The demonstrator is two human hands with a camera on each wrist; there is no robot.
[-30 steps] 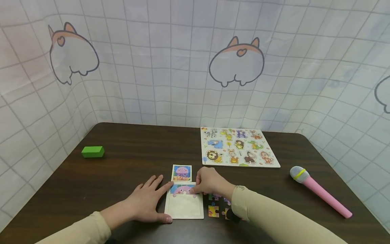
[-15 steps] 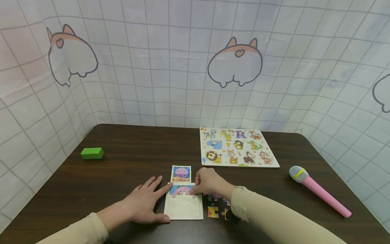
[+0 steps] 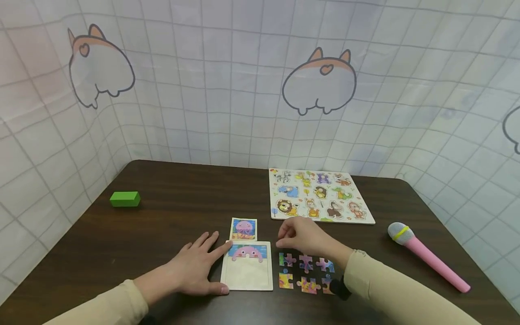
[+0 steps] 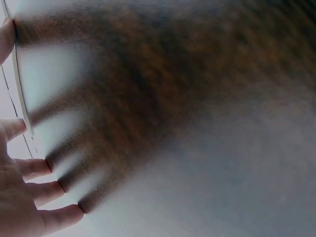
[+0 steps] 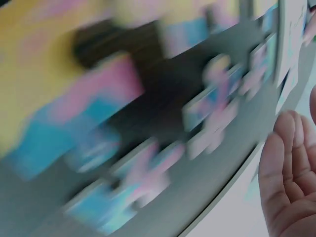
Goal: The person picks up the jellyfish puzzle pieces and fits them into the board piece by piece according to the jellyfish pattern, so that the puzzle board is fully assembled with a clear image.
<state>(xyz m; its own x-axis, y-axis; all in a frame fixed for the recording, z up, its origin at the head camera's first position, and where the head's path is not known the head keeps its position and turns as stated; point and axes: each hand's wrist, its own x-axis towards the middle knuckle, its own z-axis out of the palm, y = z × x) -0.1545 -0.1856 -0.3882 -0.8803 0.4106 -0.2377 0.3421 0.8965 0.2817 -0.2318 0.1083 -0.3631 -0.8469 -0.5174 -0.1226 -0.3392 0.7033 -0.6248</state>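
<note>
A white puzzle tray [image 3: 247,276] lies before me, its top row filled with joined pieces [image 3: 248,253] showing a pink jellyfish's head. My left hand [image 3: 194,266] is spread flat, thumb and index finger touching the tray's left side; the left wrist view shows its fingertips [image 4: 66,217] on the table. My right hand [image 3: 304,237] hovers to the right of the tray with fingers loosely bent and nothing in them. Below it lie several loose jigsaw pieces [image 3: 305,262] in two rows, blurred in the right wrist view. A jellyfish picture card [image 3: 243,229] touches the tray's top edge.
An animal puzzle board [image 3: 321,196] lies at the back right. A pink toy microphone [image 3: 434,262] is near the right edge, and a green block [image 3: 125,199] sits at the far left. Behind the dark table [image 3: 183,189] hangs a grid-patterned cloth [image 3: 227,90].
My right hand has let go of the tray's top row and moved right, uncovering the top row's right end and the loose pieces. The left hand stays in place.
</note>
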